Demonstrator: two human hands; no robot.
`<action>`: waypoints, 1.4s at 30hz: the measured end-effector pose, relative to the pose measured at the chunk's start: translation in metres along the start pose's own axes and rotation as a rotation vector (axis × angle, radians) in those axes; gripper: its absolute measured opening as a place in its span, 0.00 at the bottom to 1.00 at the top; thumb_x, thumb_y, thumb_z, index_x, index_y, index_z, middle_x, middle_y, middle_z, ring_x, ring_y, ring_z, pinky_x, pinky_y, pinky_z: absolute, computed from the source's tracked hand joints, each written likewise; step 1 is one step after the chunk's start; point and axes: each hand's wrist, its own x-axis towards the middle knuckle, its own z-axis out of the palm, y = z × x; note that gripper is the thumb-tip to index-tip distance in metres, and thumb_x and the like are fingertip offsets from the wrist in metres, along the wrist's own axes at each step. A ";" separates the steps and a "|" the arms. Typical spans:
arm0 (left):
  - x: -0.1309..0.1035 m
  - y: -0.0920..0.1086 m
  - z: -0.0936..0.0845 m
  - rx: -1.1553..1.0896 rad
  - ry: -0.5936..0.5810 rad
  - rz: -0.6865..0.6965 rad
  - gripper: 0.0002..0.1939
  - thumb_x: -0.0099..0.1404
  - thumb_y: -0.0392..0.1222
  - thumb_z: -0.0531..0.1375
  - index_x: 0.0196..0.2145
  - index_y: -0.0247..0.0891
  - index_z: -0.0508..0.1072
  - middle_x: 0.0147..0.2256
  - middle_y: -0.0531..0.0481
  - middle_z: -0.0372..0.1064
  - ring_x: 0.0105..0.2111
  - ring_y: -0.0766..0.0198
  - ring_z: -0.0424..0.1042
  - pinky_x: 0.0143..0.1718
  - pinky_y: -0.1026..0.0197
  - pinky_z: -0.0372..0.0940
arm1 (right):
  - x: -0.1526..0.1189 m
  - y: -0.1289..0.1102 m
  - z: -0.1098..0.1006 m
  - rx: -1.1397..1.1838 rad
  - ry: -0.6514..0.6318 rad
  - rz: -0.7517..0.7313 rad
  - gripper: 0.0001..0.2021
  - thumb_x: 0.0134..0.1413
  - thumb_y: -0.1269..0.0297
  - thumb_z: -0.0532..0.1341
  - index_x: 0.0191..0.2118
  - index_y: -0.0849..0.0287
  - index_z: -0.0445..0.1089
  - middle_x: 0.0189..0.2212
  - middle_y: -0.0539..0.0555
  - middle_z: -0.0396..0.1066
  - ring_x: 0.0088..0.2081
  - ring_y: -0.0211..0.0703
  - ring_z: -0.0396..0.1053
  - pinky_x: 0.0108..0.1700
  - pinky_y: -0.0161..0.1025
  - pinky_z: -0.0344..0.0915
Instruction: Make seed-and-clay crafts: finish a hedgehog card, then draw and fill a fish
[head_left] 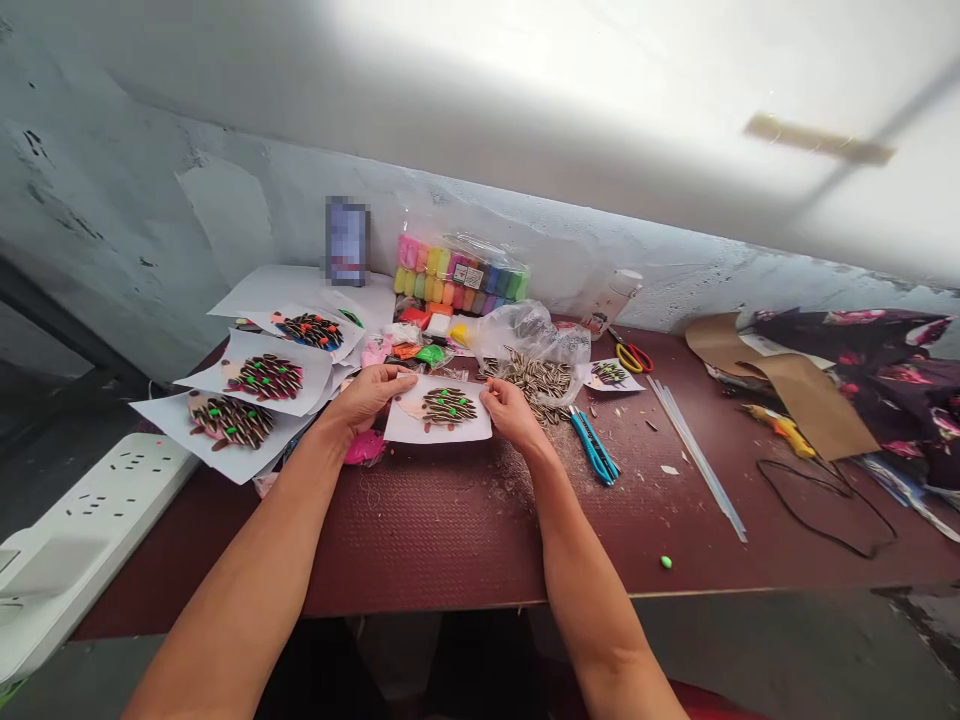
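My left hand point(373, 395) pinches the left edge of a white paper card point(409, 430), thumb on top. At the card's right edge, my right hand point(511, 410) grips it in the same way. The card is held above the dark red table and bears a hedgehog shape of striped seeds with green dots. Behind my right hand lies a heap of striped seeds point(536, 378) partly in a clear plastic bag point(551, 335). A pink clay packet point(365, 448) is under my left wrist.
Finished-looking hedgehog cards point(262, 378) overlap at the left, near a white power strip point(97, 510). Coloured clay packs point(457, 280) stand at the back. Rightward lie a blue cutter point(594, 447), scissors point(632, 355), clear glue sticks point(699, 460) and a yellow glue gun point(784, 430) with its cable.
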 end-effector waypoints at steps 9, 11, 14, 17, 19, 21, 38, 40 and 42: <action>0.002 -0.004 -0.003 0.373 0.005 0.072 0.08 0.57 0.43 0.61 0.29 0.35 0.72 0.24 0.51 0.69 0.22 0.68 0.64 0.22 0.67 0.56 | 0.001 -0.004 -0.002 -0.244 -0.024 -0.007 0.06 0.55 0.67 0.55 0.29 0.58 0.67 0.23 0.48 0.67 0.29 0.39 0.65 0.33 0.33 0.57; 0.005 -0.007 -0.005 0.524 0.005 0.142 0.08 0.57 0.43 0.59 0.28 0.35 0.72 0.23 0.51 0.68 0.22 0.68 0.64 0.22 0.66 0.56 | -0.002 -0.007 -0.002 -0.351 -0.024 0.003 0.07 0.56 0.70 0.55 0.30 0.58 0.69 0.27 0.51 0.72 0.32 0.41 0.68 0.36 0.34 0.58; 0.008 -0.008 -0.006 0.755 0.037 0.213 0.09 0.56 0.42 0.58 0.26 0.35 0.74 0.22 0.51 0.70 0.24 0.64 0.66 0.25 0.64 0.58 | -0.007 -0.015 -0.002 -0.504 -0.007 0.015 0.07 0.58 0.71 0.56 0.32 0.58 0.71 0.34 0.56 0.76 0.34 0.44 0.69 0.37 0.36 0.58; 0.006 -0.007 -0.004 0.948 0.076 0.254 0.09 0.55 0.39 0.57 0.27 0.35 0.77 0.24 0.48 0.74 0.28 0.60 0.71 0.30 0.62 0.61 | -0.012 -0.022 -0.002 -0.621 0.064 0.009 0.08 0.60 0.71 0.57 0.36 0.58 0.74 0.36 0.57 0.76 0.36 0.46 0.70 0.39 0.38 0.58; 0.004 -0.006 -0.003 1.037 0.103 0.265 0.11 0.56 0.38 0.57 0.30 0.35 0.79 0.27 0.46 0.76 0.31 0.57 0.73 0.34 0.61 0.63 | -0.016 -0.026 -0.001 -0.621 0.145 -0.059 0.08 0.60 0.70 0.58 0.39 0.58 0.75 0.37 0.57 0.74 0.37 0.45 0.70 0.40 0.38 0.59; 0.002 -0.005 -0.003 1.110 0.136 0.270 0.12 0.57 0.38 0.57 0.32 0.35 0.80 0.31 0.44 0.78 0.35 0.55 0.75 0.37 0.60 0.64 | -0.022 -0.029 0.001 -0.554 0.186 -0.198 0.08 0.62 0.67 0.59 0.39 0.58 0.76 0.37 0.55 0.73 0.37 0.43 0.69 0.41 0.38 0.61; 0.002 -0.006 -0.004 1.184 0.138 0.280 0.15 0.57 0.35 0.57 0.39 0.37 0.81 0.38 0.43 0.80 0.40 0.53 0.75 0.42 0.60 0.65 | -0.054 -0.017 0.034 -0.817 -0.058 -0.649 0.12 0.69 0.63 0.57 0.48 0.51 0.78 0.39 0.56 0.69 0.39 0.45 0.61 0.43 0.41 0.56; 0.002 -0.006 -0.004 1.195 0.138 0.283 0.15 0.57 0.36 0.57 0.39 0.37 0.82 0.38 0.43 0.80 0.40 0.53 0.75 0.43 0.60 0.65 | -0.054 -0.016 0.035 -0.833 -0.063 -0.639 0.12 0.68 0.63 0.57 0.48 0.50 0.78 0.39 0.56 0.69 0.39 0.44 0.61 0.42 0.41 0.55; 0.003 -0.006 -0.005 1.212 0.129 0.279 0.16 0.58 0.36 0.57 0.40 0.37 0.82 0.39 0.42 0.80 0.41 0.53 0.75 0.43 0.60 0.65 | -0.054 -0.016 0.036 -0.836 -0.071 -0.635 0.11 0.68 0.64 0.57 0.47 0.51 0.78 0.39 0.55 0.69 0.39 0.44 0.61 0.42 0.40 0.54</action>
